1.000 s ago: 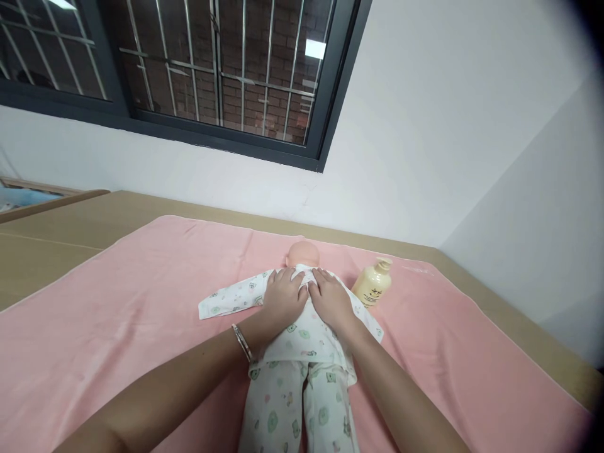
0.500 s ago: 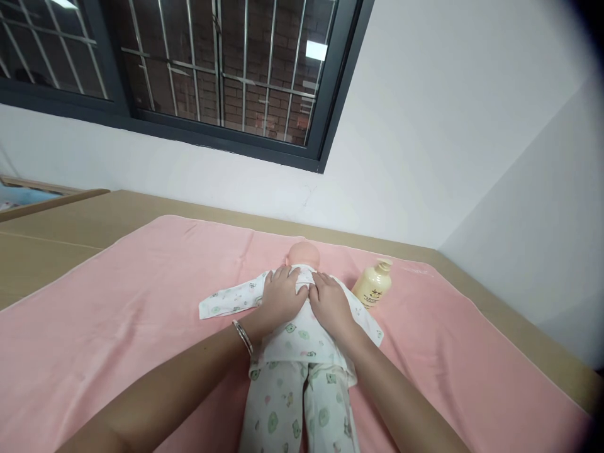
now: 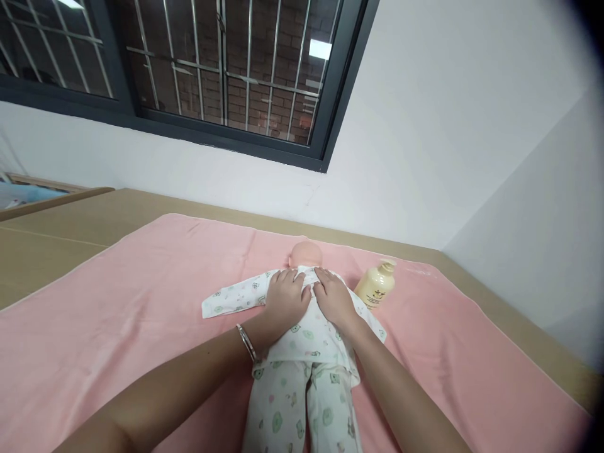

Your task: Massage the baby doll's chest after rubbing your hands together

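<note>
A baby doll (image 3: 306,254) in a white printed top and trousers lies with its head away from me. Flat on the left side of its upper body rests my left hand (image 3: 287,301), fingers stretched toward the doll's shoulder. My right hand (image 3: 334,301) lies the same way on the right side, its fingers extended over the cloth. The two thumbs are close together near the middle of the top. Neither hand grips anything. Just right of the doll's right-hand sleeve stands a pale yellow pump bottle (image 3: 376,286).
Beneath the doll spreads a pink blanket (image 3: 155,302) on a wooden surface (image 3: 56,242). Behind it rises a white wall (image 3: 401,145) with a dark-framed, barred window (image 3: 236,75). A wooden-edged container with something blue (image 3: 35,192) is at the far left.
The whole view has shifted slightly, so everything sits a little further right. Both hands stay flat on the doll, with barely any movement.
</note>
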`<state>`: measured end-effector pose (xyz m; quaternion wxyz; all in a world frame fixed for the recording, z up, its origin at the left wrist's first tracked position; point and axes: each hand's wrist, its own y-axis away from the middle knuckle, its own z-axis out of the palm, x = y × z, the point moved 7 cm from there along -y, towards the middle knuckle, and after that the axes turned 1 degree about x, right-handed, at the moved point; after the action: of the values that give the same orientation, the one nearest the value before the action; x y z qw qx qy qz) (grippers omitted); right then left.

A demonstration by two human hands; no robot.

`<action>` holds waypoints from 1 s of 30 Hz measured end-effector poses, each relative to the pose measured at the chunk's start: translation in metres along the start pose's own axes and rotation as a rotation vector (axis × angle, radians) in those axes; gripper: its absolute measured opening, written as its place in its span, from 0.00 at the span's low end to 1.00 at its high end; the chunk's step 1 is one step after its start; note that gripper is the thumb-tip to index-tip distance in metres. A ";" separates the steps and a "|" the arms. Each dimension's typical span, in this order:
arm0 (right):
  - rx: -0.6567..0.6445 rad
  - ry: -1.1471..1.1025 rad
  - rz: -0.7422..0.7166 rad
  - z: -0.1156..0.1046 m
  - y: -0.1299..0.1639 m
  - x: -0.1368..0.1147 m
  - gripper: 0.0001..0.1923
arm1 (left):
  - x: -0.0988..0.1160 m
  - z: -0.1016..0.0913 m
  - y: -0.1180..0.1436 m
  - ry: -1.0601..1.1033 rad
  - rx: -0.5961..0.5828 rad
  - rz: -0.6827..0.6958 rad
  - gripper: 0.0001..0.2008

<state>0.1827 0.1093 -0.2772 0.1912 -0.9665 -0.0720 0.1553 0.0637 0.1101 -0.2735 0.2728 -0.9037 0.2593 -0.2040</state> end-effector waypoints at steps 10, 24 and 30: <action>0.033 0.016 0.022 -0.004 0.003 -0.003 0.23 | -0.003 -0.003 -0.003 0.009 -0.025 -0.119 0.16; 0.124 0.077 0.074 -0.008 0.012 -0.004 0.20 | -0.013 0.008 -0.005 0.048 -0.040 -0.156 0.18; 0.119 0.035 0.091 -0.005 0.013 -0.001 0.22 | -0.012 0.006 -0.004 0.060 -0.024 -0.152 0.18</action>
<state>0.1843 0.0956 -0.2769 0.2422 -0.9583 -0.0153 0.1510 0.0590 0.1219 -0.2781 0.2378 -0.9174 0.2006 -0.2481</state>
